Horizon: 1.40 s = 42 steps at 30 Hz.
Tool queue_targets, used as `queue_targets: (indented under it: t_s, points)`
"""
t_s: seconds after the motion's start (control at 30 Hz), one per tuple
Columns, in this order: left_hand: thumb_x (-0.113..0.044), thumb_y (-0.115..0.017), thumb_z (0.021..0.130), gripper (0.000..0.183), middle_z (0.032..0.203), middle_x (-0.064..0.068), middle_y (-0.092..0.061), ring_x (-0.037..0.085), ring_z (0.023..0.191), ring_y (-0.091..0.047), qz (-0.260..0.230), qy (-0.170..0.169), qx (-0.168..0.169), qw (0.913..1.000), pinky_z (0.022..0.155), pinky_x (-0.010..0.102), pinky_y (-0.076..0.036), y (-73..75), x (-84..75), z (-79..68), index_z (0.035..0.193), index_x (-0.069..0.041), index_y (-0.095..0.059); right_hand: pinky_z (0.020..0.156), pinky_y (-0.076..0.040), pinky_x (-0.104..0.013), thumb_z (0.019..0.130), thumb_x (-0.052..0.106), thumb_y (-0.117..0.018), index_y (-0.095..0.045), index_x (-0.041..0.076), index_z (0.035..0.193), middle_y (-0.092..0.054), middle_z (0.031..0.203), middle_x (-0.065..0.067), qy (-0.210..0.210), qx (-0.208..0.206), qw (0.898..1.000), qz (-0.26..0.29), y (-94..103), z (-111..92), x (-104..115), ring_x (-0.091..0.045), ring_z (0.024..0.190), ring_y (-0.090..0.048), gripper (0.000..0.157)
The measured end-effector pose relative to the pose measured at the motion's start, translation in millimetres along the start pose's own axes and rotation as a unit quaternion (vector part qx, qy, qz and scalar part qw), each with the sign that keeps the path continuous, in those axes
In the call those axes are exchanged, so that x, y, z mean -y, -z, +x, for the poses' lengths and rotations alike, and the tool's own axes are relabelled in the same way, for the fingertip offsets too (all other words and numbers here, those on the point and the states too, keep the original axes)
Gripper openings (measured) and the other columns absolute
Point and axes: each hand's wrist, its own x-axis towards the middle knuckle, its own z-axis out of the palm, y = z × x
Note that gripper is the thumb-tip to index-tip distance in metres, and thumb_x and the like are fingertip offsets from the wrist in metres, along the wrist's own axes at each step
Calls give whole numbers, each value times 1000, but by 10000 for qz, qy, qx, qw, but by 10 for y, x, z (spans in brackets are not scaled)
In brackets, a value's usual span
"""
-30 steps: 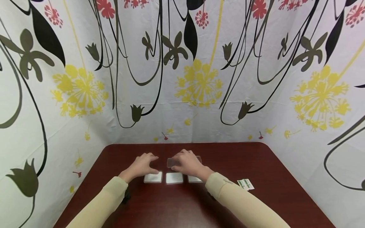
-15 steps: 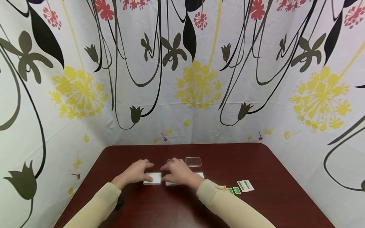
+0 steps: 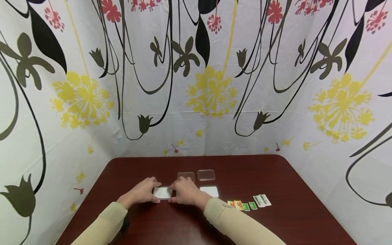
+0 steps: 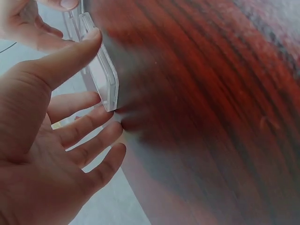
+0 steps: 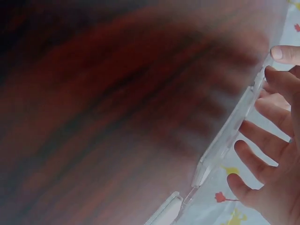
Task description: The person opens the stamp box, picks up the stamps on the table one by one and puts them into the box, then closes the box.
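Note:
A flat clear plastic box (image 3: 162, 193) with a white inside lies at the left of a row on the dark red table. My left hand (image 3: 140, 193) holds its left end, the thumb along the near edge and fingers at the far side. My right hand (image 3: 185, 192) grips its right end between thumb and fingers and covers most of a middle box (image 5: 225, 136). To the right lies another white-filled box (image 3: 209, 191). Whether the left box's lid is lifted cannot be told.
Two clear plastic lids (image 3: 206, 175) lie behind the row. Right of the hands are orange cards (image 3: 238, 205), small green cards (image 3: 252, 205) and white-and-green cards (image 3: 262, 200). A flower-patterned curtain (image 3: 196, 136) surrounds the table (image 3: 294, 221).
My right hand has moved left, from the lids behind the right boxes, past the middle box, to the left box. My left hand has closed in on that box's left end.

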Motion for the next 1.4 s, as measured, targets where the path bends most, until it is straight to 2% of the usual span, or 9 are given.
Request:
queue_targets:
  t_s: [0.17,0.57,0.93,1.2,1.4]
  points:
    - [-30,-89,77,67,116,6,-57,23,104,-53,141,-3,-31,9999,82,42,-47,-8,-7,2,132,0,-65,86,-47,-51,86,54,-76,-75,33,109,-68,106,17,-7,-29,10000,-71,-22,22,17,-15,102,-56,31]
    - [-26,-89,78,51,104,3,-57,18,90,-49,374,-254,-27,9990,72,37,-43,-58,-2,14,121,-5,-72,85,-45,-48,85,51,-77,-74,29,104,-64,92,14,-75,79,9999,15,-47,56,68,-11,89,-53,29]
    - [-27,-88,79,47,103,2,-57,17,87,-48,467,-245,-64,9986,72,37,-44,-85,-15,2,119,-7,-72,69,-42,-35,82,43,-83,-73,26,98,-65,90,12,-230,-158,9995,-138,-76,92,126,-12,85,-56,26]
    - [-26,-89,78,39,98,3,-54,19,87,-46,780,-193,-202,9966,73,38,-43,-87,-65,-12,108,-8,-71,67,-47,-35,77,36,-87,-76,25,92,-65,83,12,-268,-331,9990,128,-50,137,148,-11,78,-57,22]
    - [-26,-88,79,38,97,2,-54,19,85,-46,786,-136,-132,9967,72,38,-43,-63,-79,6,107,-9,-70,65,-44,-33,77,36,-88,-76,25,90,-64,84,11,-320,-284,9990,150,-27,147,151,-11,77,-54,22]
